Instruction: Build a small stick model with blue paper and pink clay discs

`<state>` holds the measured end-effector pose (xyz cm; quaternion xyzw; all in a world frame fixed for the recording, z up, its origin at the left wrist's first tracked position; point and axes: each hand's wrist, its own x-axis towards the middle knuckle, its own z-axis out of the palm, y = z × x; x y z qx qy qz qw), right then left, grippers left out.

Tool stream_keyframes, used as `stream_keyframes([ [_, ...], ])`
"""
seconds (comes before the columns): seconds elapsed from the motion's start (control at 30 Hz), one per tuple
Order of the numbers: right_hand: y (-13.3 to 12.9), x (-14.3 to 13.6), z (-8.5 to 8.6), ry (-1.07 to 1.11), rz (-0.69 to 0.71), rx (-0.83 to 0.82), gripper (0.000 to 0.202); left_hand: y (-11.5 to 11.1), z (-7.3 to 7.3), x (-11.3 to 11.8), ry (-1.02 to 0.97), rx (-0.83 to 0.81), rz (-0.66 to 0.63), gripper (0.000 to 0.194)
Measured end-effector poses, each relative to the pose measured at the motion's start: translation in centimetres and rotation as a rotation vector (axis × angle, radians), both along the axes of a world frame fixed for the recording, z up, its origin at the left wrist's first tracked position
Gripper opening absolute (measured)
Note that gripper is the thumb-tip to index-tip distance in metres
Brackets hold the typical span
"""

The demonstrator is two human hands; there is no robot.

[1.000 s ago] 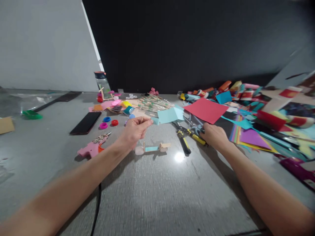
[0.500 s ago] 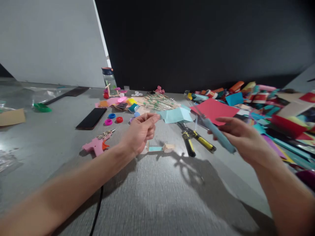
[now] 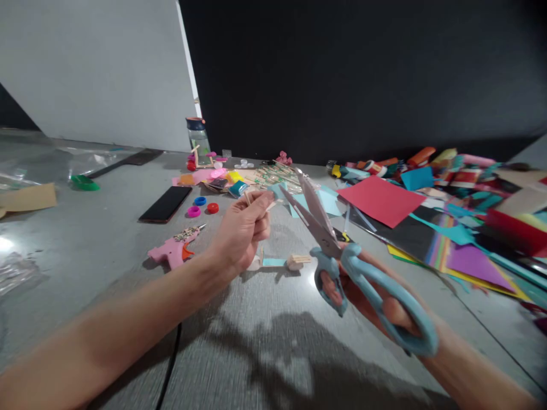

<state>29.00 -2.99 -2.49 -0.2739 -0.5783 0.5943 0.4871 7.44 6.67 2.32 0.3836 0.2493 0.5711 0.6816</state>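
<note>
My left hand (image 3: 245, 230) is closed in a pinch above the grey table, with a thin wooden stick (image 3: 247, 198) and a small pale piece at its fingertips. My right hand (image 3: 371, 302) grips light blue scissors (image 3: 342, 247), fingers through the handle loops. The blades are slightly apart and point up and left, toward the left fingertips. Beneath and between the hands lies a small wooden assembly (image 3: 298, 261) joined to a light blue strip (image 3: 274, 262). Light blue paper (image 3: 327, 202) lies behind the blades.
A pink glue gun (image 3: 171, 250), a phone (image 3: 166, 204) and coloured rings lie left. Wooden sticks (image 3: 280, 175) and a bottle (image 3: 198, 139) stand farther back. Red paper (image 3: 382, 199), coloured sheets and a craft pile fill the right. A black cable (image 3: 171, 364) runs near the front.
The scissors have swung round in my right hand, which moved left and lower; their blades now show apart near my left hand. The view has shifted slightly, and the yellow-black pliers are mostly covered.
</note>
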Motion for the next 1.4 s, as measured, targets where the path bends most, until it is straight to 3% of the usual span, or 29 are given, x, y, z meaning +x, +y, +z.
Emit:
stream_keyframes([
  [0.33,0.0,-1.2,-1.2,0.061,0.067,-0.027,0.027,0.4,0.0,-0.2,-0.097,-0.051,-0.010,0.031],
  [0.53,0.0,-1.2,-1.6,0.053,0.027,-0.040,0.037,-0.3,0.1,0.2,-0.099,-0.112,-0.034,0.029],
  [0.9,-0.4,-1.9,-2.8,0.135,-0.015,-0.069,0.020,-0.6,-1.5,0.8,-0.067,-0.103,-0.078,0.027],
  [1.4,-0.7,-2.4,-1.7,0.113,-0.048,-0.110,0.025,-0.3,-1.8,0.7,-0.027,-0.068,-0.067,0.027],
])
